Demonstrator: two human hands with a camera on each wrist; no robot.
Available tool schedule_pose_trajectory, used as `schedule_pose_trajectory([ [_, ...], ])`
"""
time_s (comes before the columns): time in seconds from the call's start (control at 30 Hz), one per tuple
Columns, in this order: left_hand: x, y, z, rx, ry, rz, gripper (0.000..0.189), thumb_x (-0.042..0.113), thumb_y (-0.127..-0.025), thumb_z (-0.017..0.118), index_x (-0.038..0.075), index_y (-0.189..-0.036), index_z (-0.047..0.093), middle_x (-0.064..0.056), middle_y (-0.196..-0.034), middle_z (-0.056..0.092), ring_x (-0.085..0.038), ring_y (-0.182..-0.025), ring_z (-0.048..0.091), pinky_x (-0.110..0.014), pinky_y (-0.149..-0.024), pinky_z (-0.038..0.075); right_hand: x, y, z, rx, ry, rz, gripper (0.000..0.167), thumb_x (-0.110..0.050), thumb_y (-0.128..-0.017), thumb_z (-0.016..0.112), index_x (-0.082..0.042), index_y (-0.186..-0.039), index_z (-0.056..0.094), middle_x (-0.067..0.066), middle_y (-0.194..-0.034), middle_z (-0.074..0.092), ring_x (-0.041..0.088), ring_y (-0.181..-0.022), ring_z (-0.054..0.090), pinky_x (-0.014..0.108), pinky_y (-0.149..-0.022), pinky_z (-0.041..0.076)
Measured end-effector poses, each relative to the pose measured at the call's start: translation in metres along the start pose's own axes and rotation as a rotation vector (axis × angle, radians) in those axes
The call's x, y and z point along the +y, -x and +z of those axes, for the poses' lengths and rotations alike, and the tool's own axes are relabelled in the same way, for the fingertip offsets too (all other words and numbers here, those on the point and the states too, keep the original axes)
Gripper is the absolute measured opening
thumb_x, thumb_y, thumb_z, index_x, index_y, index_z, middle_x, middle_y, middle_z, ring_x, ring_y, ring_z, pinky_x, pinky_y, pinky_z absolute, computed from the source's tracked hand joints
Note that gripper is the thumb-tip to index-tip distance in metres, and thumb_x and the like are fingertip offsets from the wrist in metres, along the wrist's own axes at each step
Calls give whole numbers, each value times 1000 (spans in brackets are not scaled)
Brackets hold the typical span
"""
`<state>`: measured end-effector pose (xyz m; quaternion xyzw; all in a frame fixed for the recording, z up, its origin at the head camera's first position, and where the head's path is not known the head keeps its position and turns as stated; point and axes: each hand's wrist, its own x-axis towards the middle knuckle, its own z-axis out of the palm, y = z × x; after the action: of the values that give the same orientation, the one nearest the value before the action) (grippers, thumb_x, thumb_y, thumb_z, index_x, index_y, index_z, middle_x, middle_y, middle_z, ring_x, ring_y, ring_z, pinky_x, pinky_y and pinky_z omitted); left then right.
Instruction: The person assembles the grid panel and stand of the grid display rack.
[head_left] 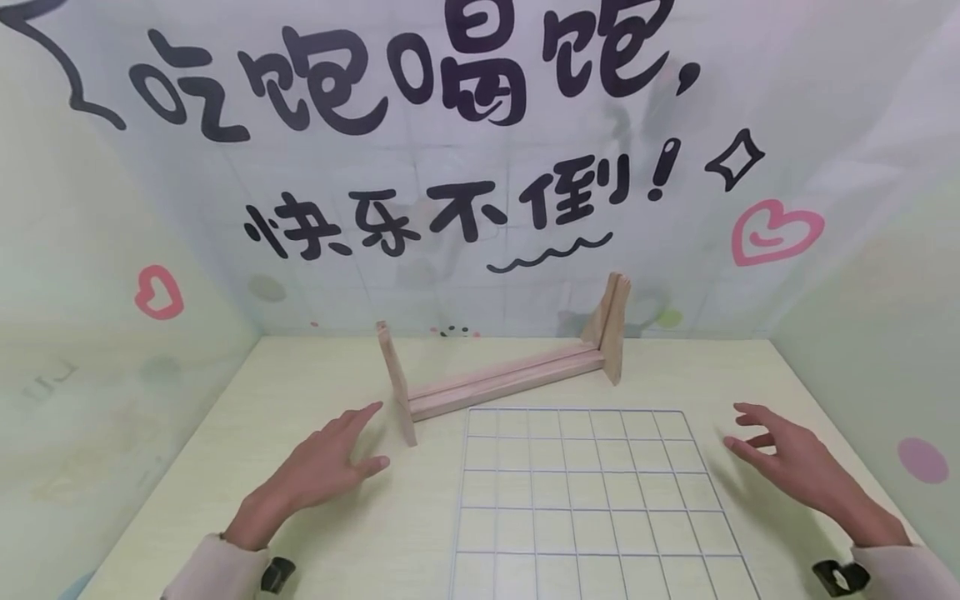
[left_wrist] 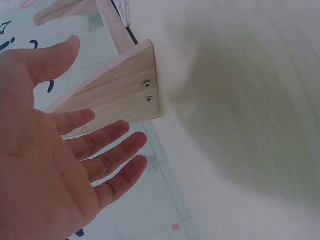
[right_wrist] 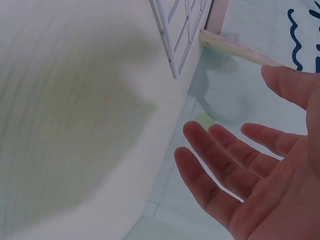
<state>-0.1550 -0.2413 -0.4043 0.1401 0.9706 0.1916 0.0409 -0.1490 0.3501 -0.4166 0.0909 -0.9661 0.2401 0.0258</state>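
Hovering at the lower left of the head view, the left hand (head_left: 318, 462) has its fingers released, loosely extended with the thumb apart, near the left end board of a wooden stand (head_left: 506, 386). The right hand (head_left: 795, 458) sits at the lower right of the frame, its fingers also released and slightly bent, near the right edge of a white wire grid (head_left: 572, 509).

The stand lies around the middle of the frame, its long rail slanting up from the left end board to the right one. The grid lies flat in front of it, from the centre down to the bottom edge of the frame, on a pale yellow table (head_left: 360, 550).

In the left wrist view, two screws (left_wrist: 147, 84) show on the outer face of an end board, at upper centre. In the right wrist view, a corner of the grid appears at the upper centre.

Light sleeves (head_left: 217, 571) enter from both lower corners of the head view. Behind the table, a pale backdrop (head_left: 420, 158) carries large black writing across the top, with a pink heart (head_left: 767, 240) at the right.
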Motion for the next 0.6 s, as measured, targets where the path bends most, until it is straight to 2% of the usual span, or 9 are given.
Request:
schedule_pose_trajectory([
  [0.27,3,-3,2,-60,128,-26,82,50,-92,65,11,-155,30,-20,-152,41,-38,-125,56,-57,-89,52,-1,0,3,-52,-74,21,56,-28,-98,63,6,-139,44,29,-125,60,38,-98,69,38,-68,54],
  [0.47,5,-5,3,-62,160,-25,81,50,-93,65,12,-155,30,-18,-153,40,-39,-125,56,-57,-89,52,-1,1,1,-70,-77,36,57,-31,-98,62,4,-140,45,27,-126,61,38,-99,69,40,-71,54],
  [0.6,6,-7,4,-60,173,-17,81,49,-93,65,11,-155,30,-18,-154,40,-39,-124,56,-57,-90,52,-1,1,0,-95,-100,50,58,-29,-99,62,6,-141,43,30,-127,59,40,-99,68,38,-70,55],
])
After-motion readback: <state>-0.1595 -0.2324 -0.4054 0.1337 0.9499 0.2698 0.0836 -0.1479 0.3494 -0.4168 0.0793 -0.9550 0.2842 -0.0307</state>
